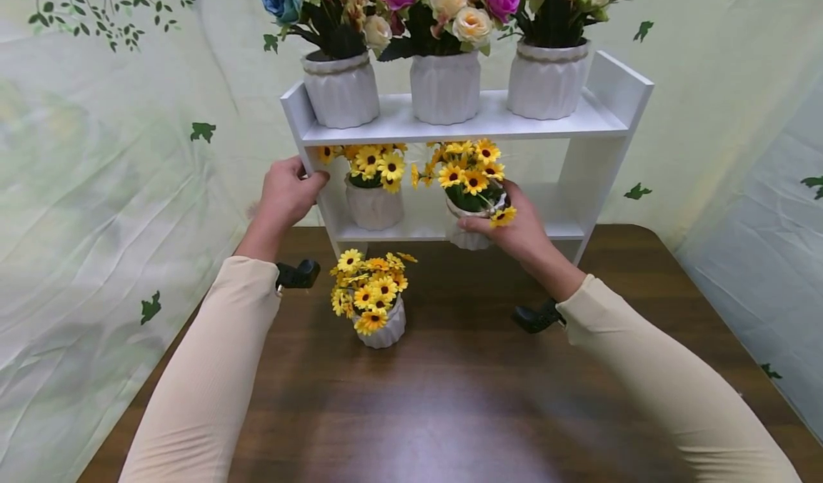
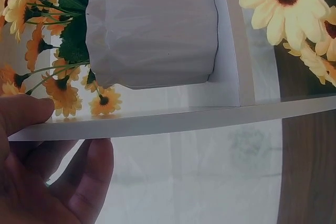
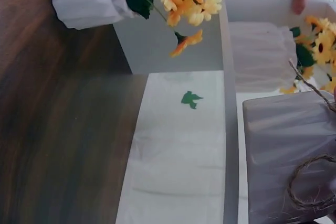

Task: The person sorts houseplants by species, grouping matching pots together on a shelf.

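My left hand [image 1: 289,192] grips the left side panel of a white two-tier shelf [image 1: 463,134]; in the left wrist view the thumb lies on the inner face, the fingers outside. With my right hand [image 1: 517,222] I hold a white pot of yellow flowers [image 1: 472,236] at the front of the lower tier, thumb in front. Twine loops over that pot [image 3: 283,145] in the right wrist view. Left of it, a second pot of yellow flowers [image 1: 375,208] stands on the lower tier. A third pot of yellow flowers [image 1: 383,326] is on the table before the shelf.
On the top tier stand three white pots of roses: one with blue and cream blooms [image 1: 341,93], one purple and cream [image 1: 446,90], one dark red and cream [image 1: 549,83]. Under everything is a brown wooden table [image 1: 450,397]. A leaf-print cloth [image 1: 116,183] hangs behind.
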The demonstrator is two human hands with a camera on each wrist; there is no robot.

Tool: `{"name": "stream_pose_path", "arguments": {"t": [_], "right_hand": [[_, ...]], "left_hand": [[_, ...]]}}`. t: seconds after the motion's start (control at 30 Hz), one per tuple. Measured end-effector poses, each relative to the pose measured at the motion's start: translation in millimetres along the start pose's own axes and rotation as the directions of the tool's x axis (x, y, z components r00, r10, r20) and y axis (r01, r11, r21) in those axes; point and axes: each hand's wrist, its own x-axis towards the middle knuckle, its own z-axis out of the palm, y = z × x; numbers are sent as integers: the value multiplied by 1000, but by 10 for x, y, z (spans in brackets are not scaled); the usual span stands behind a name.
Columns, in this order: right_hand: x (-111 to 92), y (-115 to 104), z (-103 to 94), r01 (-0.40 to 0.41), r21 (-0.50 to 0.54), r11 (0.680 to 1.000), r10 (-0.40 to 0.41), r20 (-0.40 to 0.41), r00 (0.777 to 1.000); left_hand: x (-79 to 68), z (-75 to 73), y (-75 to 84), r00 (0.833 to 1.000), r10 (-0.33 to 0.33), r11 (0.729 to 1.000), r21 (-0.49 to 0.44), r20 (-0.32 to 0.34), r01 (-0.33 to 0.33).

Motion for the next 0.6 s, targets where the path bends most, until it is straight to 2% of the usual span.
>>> {"name": "stream_pose_path", "arguments": {"t": [0.23, 0.6], "right_hand": [[210, -23, 150, -27, -16, 1000, 26, -40, 999], [428, -38, 315, -113, 87, 990, 120, -82, 989]], "left_hand": [[4, 4, 5, 1000, -7, 1000, 2, -1, 7], [1, 9, 12, 1000, -16, 1000, -9, 2, 16]]}}
